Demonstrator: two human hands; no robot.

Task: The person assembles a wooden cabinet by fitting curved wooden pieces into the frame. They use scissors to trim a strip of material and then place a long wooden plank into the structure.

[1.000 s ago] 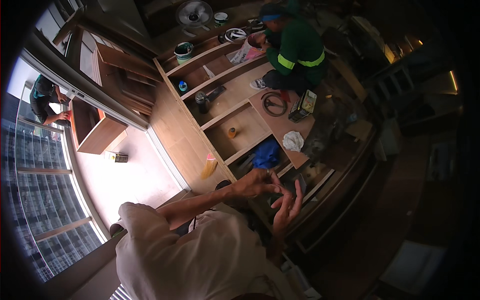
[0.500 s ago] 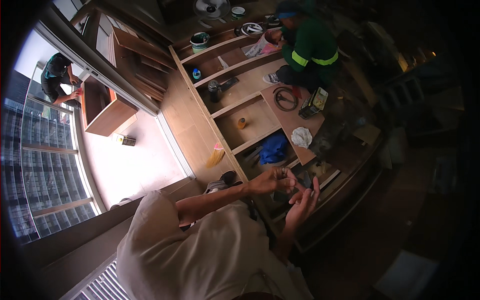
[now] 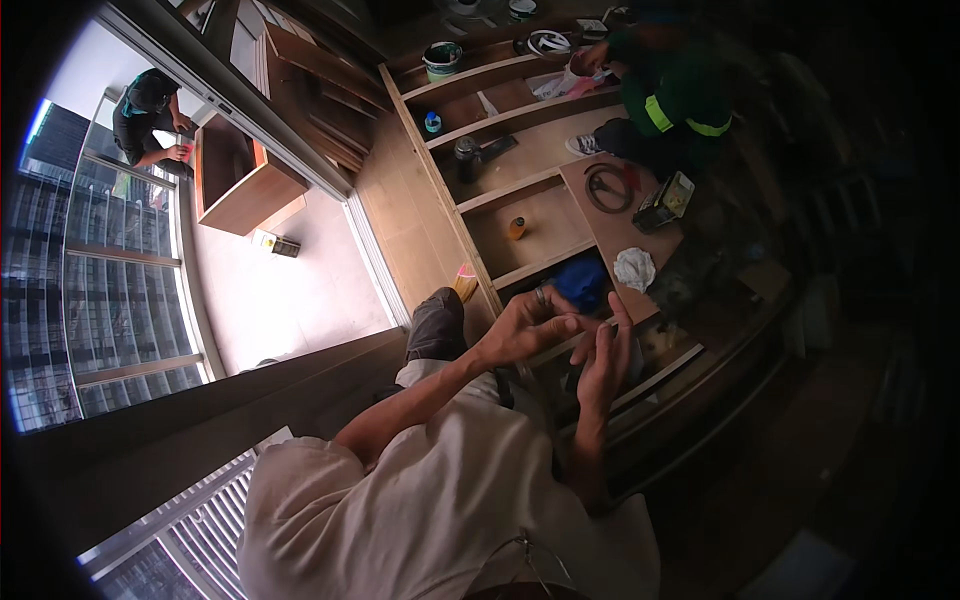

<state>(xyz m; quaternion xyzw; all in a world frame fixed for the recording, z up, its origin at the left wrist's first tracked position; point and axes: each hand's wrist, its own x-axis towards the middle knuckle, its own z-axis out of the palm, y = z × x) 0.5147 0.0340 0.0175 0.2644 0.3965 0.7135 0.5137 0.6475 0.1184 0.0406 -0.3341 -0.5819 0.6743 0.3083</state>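
My left hand [image 3: 527, 328] is held out in front of my chest, its fingers bent and thumb pressed towards them, with a ring on one finger. Whatever it pinches, if anything, is too small to make out. Close by, my right hand [image 3: 602, 365] is raised with its fingers stretched upward, and the fingertips of both hands nearly meet. A tiny pale spot shows near the right fingertips. Below the hands lies a wooden frame [image 3: 525, 272] with several open compartments. A blue cloth [image 3: 580, 283] is bunched in the compartment just behind my fingers.
A brown board [image 3: 655, 245] across the frame carries a white rag [image 3: 634, 269], a coiled strap [image 3: 608, 188] and a rectangular can [image 3: 677, 195]. An orange bottle [image 3: 517, 228] stands in a compartment. One co-worker [image 3: 670, 95] crouches at the frame; another [image 3: 150, 115] handles a wooden box [image 3: 250, 188] outside.
My view has shifted, so the frame and room sit further right. My hands have moved slightly; the right one is more upright. One leg has come into view beside the broom.
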